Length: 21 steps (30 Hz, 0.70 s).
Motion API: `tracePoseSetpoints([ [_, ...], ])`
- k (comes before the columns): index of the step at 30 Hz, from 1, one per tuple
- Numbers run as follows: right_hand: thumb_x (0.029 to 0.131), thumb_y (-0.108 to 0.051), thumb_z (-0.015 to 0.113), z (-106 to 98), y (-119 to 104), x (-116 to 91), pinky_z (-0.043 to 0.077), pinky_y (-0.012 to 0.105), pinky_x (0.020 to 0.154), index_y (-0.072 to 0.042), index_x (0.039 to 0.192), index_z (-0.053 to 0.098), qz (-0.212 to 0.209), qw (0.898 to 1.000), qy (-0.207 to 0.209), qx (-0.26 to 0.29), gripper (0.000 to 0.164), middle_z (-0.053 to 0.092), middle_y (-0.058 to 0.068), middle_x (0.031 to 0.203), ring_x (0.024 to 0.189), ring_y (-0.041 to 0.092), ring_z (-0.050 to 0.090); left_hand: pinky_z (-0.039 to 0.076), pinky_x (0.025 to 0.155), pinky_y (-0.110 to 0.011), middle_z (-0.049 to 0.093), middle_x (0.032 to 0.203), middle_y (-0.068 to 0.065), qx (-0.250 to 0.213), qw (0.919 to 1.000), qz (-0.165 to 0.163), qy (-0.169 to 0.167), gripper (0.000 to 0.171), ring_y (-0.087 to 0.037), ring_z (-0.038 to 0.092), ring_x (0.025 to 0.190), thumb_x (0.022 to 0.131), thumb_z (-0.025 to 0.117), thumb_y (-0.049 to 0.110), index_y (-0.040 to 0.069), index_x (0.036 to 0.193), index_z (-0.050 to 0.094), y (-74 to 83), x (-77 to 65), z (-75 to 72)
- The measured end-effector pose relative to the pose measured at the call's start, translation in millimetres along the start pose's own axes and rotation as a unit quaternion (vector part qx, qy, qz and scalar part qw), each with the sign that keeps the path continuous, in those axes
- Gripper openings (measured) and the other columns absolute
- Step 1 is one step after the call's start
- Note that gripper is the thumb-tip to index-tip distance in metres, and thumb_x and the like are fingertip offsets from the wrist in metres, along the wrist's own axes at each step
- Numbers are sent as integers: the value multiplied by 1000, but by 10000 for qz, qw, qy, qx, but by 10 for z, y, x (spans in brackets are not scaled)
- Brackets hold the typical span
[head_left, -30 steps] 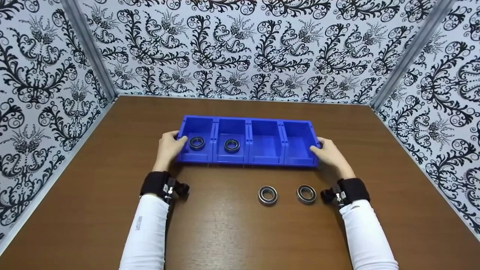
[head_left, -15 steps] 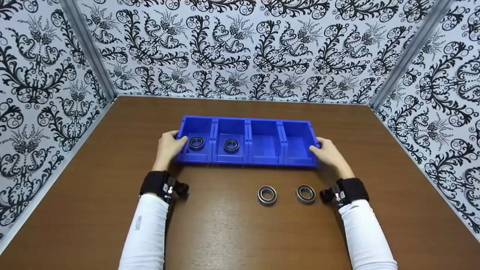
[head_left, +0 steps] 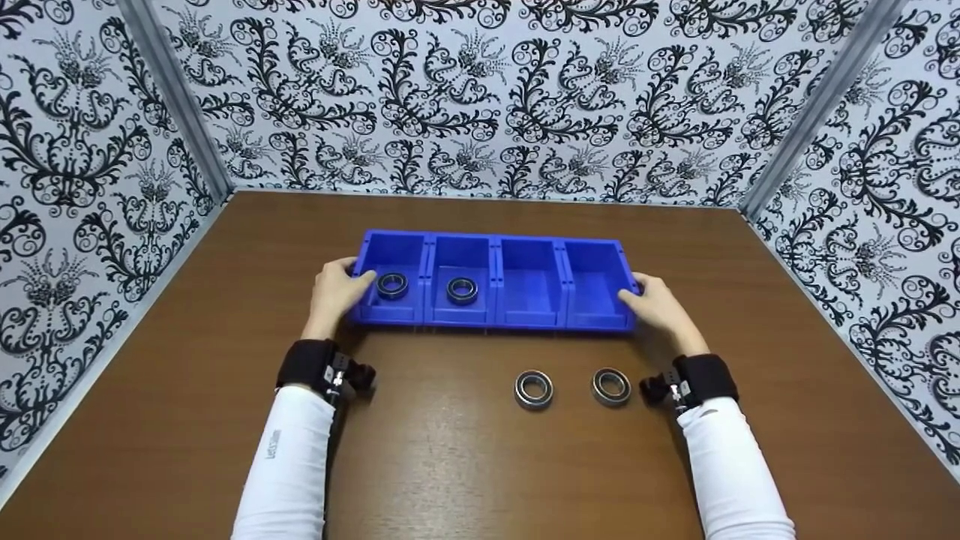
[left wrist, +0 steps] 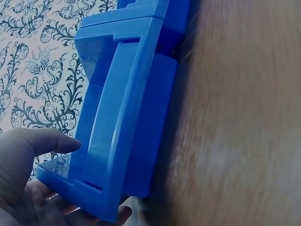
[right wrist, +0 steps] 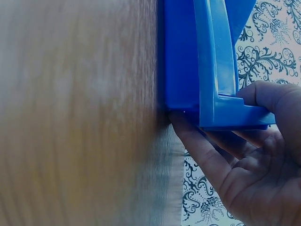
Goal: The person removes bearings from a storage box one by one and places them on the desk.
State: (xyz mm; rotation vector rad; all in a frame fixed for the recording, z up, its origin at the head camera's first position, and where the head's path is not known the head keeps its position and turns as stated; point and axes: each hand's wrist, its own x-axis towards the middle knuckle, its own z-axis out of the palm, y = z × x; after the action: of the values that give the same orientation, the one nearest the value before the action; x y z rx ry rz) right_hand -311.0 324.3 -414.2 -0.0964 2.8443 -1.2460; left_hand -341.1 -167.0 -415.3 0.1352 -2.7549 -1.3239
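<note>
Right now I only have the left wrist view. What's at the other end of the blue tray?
Observer: The right hand grips that end of the blue tray.
Operator: Anything inside?
Observer: One ring lies in the leftmost bin, a second ring in the bin beside it.
Operator: Anything loose?
Observer: A third ring and a fourth ring lie apart on the table, on the wearer's side of the tray.
</note>
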Motion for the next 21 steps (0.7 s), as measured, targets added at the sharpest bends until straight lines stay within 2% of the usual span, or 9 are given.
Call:
tracePoseSetpoints([
  [6,101,-11,47,1,7,0,49,15,77,14,143,47,21,10000,-8,1,49,62,35,130,104,28,67,48,106,-57,63,142,-19,234,9997,-82,35,55,-40,60,130,95,64,32,7,144,58,62,-11,-53],
  [15,99,-10,49,1,-13,-7,48,13,74,15,139,51,-84,9999,139,48,48,64,34,124,91,17,65,48,104,-58,65,142,-11,443,9989,-39,143,56,-39,60,131,93,66,38,13,143,60,162,-57,-141],
  [21,99,-9,49,6,6,4,48,12,74,16,140,50,-90,9999,124,63,48,64,35,125,92,18,66,48,104,-58,65,143,-9,599,9981,-35,127,58,-39,60,132,93,67,41,14,144,60,235,-94,-203],
])
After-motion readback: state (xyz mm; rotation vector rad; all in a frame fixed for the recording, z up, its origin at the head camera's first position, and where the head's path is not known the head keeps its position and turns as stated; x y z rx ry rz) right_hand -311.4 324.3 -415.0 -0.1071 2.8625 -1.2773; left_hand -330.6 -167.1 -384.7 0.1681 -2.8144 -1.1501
